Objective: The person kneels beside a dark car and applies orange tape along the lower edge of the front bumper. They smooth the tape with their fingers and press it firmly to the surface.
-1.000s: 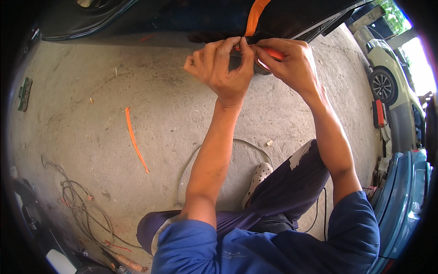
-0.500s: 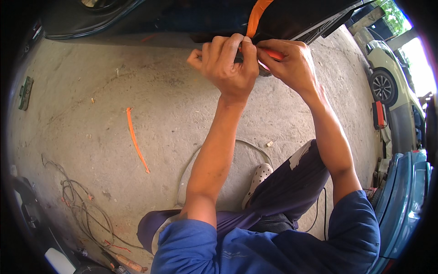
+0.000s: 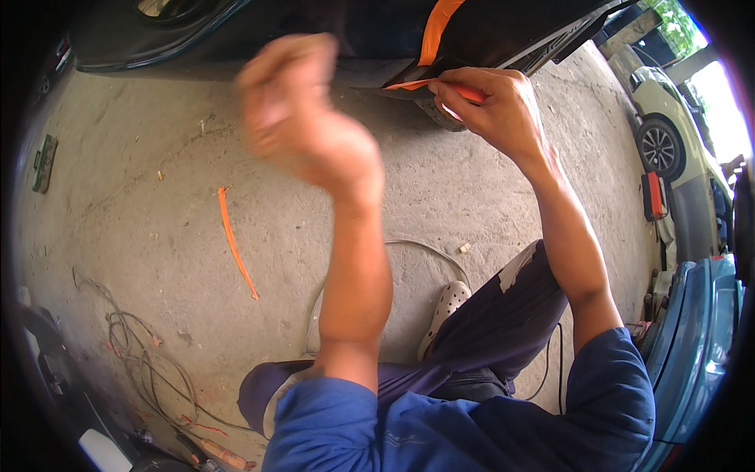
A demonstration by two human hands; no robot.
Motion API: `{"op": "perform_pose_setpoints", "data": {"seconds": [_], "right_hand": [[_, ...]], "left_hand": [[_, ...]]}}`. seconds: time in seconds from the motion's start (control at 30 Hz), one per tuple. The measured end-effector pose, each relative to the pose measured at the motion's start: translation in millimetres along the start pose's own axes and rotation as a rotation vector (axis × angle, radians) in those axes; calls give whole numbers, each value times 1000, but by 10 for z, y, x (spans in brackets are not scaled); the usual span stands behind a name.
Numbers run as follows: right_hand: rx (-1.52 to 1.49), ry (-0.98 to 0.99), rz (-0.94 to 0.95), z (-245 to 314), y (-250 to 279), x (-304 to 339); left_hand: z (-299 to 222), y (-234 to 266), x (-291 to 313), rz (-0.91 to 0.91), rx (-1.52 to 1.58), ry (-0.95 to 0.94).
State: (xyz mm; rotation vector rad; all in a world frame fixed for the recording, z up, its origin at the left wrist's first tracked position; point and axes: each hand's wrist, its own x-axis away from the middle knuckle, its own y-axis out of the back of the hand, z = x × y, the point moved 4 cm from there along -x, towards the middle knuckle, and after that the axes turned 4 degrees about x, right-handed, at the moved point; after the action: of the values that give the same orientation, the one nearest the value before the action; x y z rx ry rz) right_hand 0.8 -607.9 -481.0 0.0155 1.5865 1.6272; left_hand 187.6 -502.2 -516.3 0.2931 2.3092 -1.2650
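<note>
A strip of orange tape (image 3: 435, 35) runs down the dark car body panel (image 3: 330, 39) at the top of the view. Its lower part folds at the panel's bottom edge and slants toward my right hand (image 3: 503, 106). My right thumb and fingers are pinched together on that end. Something bright orange-red (image 3: 472, 93) shows inside the same hand, mostly hidden by the fingers. My left hand (image 3: 295, 118) is raised in front of the panel, left of the tape and apart from it. Motion smears its fingers, so their pose is unclear.
A loose orange strip (image 3: 234, 244) lies on the concrete floor (image 3: 181, 212). Tangled cables (image 3: 141, 362) lie at lower left, and a green object (image 3: 45, 164) rests at far left. A hose (image 3: 425, 245) curves by my shoe (image 3: 452, 303). A parked car (image 3: 668, 134) stands at right.
My left hand has come off the tape at the panel's lower edge and swung left. The tape's folded end now shows. My right hand has stayed nearly in place.
</note>
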Motion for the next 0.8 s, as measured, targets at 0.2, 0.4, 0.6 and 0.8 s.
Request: {"op": "perform_pose_setpoints", "data": {"seconds": [0.2, 0.4, 0.6, 0.8], "right_hand": [[58, 30, 33, 82, 47, -34], [374, 229, 107, 449, 215, -94], [708, 338, 267, 739, 291, -272], [842, 417, 286, 796, 307, -471]], "left_hand": [[729, 1068, 18, -565, 215, 615], [1098, 1156, 936, -341, -215, 612], [887, 530, 1134, 210, -136, 465], [794, 425, 860, 241, -195, 349]]}}
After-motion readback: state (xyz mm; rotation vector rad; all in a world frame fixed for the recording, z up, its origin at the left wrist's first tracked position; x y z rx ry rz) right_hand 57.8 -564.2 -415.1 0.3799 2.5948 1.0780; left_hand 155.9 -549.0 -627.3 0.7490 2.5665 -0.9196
